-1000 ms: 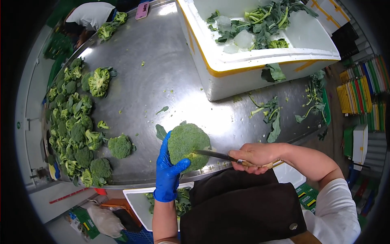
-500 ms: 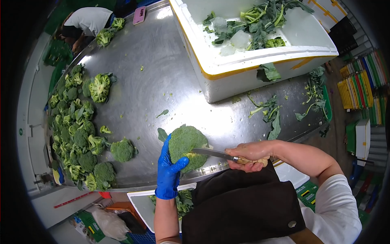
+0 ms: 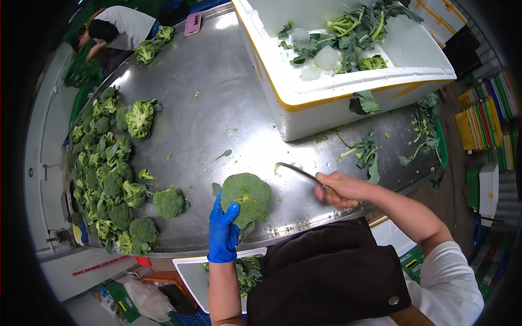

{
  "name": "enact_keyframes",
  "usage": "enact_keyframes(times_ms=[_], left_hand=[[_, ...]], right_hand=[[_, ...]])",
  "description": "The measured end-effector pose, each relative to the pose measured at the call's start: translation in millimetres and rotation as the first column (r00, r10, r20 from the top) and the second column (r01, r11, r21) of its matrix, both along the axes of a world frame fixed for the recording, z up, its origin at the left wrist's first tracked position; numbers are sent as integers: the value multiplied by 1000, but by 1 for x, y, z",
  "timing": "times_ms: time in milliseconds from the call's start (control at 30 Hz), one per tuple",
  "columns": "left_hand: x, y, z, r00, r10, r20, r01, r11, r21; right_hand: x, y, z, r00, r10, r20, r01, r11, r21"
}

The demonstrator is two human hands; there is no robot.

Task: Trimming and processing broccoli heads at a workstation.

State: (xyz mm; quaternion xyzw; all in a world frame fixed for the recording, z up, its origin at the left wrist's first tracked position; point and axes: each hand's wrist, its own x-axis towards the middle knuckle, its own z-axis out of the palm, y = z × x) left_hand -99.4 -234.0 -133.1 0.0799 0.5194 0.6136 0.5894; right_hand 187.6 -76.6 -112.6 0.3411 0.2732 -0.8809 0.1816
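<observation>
Over the near edge of the steel table (image 3: pixel 201 136), my left hand (image 3: pixel 223 231), in a blue glove, grips a large broccoli head (image 3: pixel 248 196). Its green crown faces up, and a leaf hangs below it. To the right, my bare right hand (image 3: pixel 341 190) is closed around the handle of a knife (image 3: pixel 300 170). The blade points left, apart from the broccoli, with a small pale scrap by its tip. My right fingers are slightly blurred. A single broccoli head (image 3: pixel 169 202) lies on the table left of my glove.
A broccoli pile (image 3: pixel 111 179) covers the table's left side. A white foam box (image 3: pixel 348 95) with leaves and ice stands at the far right, with leaf trimmings (image 3: pixel 365 152) beside it. Below the near edge sits another foam box (image 3: pixel 187 271). A person (image 3: pixel 122 27) bends beyond the far left.
The knife has moved off the broccoli, away and to the right. My left hand has turned the broccoli and brought it slightly nearer. The person at the far left has shifted.
</observation>
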Motion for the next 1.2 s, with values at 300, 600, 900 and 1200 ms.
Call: enact_keyframes(times_ms=[300,600,900,1200], left_hand=[[4,-2,17,996,84,39,-86,995,47],[15,6,31,983,37,-181,-30,999,43],[16,5,25,992,103,-68,-102,995,17],[10,6,27,991,106,81,-106,994,-10]], right_hand=[[-24,-27,35,995,93,39,-61,239,969],[-46,-23,57,932,275,237,-288,165,943],[-51,-37,52,960,110,257,-202,-363,909],[-59,-36,50,966,82,245,-169,-518,839]])
